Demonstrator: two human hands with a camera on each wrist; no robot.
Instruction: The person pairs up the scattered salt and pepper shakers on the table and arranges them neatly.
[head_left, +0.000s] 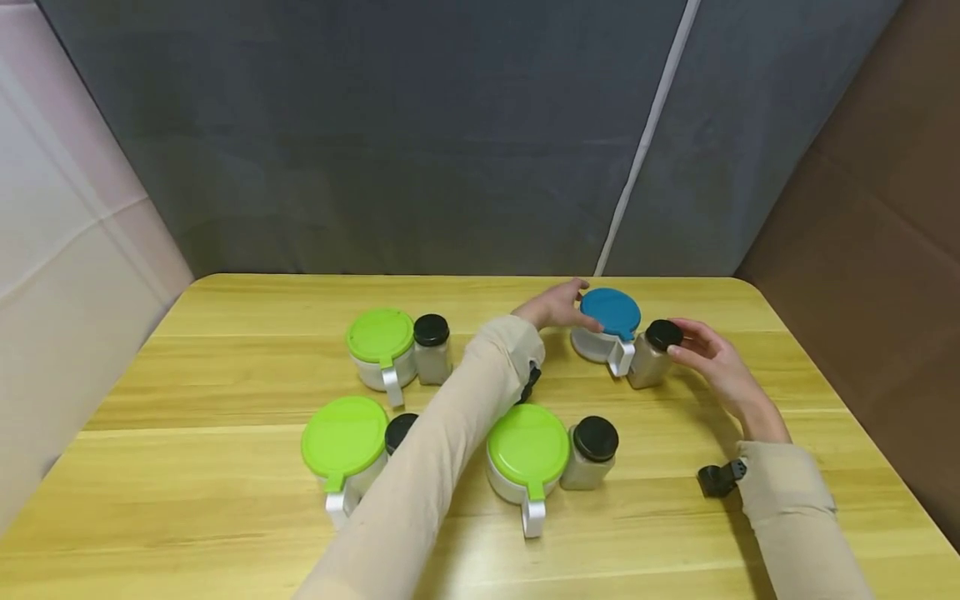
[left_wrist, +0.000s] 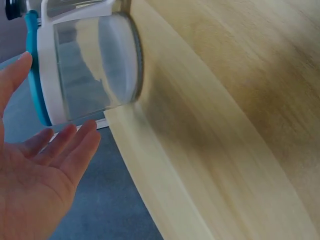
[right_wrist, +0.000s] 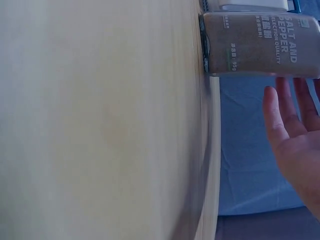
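Observation:
A clear jar with a blue lid and white handle (head_left: pixel 611 313) stands at the back right of the table. My left hand (head_left: pixel 557 306) is at its left side, thumb by the lid's rim and fingers extended, as the left wrist view shows of the hand (left_wrist: pixel 42 180) too. Right beside this jar stands a square salt-and-pepper bottle (right_wrist: pixel 260 44) with a black cap (head_left: pixel 664 334). At the bottle's right, my right hand (head_left: pixel 716 367) has its thumb and fingers spread around the cap's height; its fingers lie loosely parted next to the bottle in the right wrist view.
Three green-lidded jars stand on the wooden table (head_left: pixel 187 492): one back left (head_left: pixel 380 335), one front left (head_left: pixel 344 442), one front middle (head_left: pixel 528 450). Each has a black-capped bottle at its right. My left forearm (head_left: pixel 442 450) crosses above the front-left pair, partly hiding its bottle (head_left: pixel 400 429).

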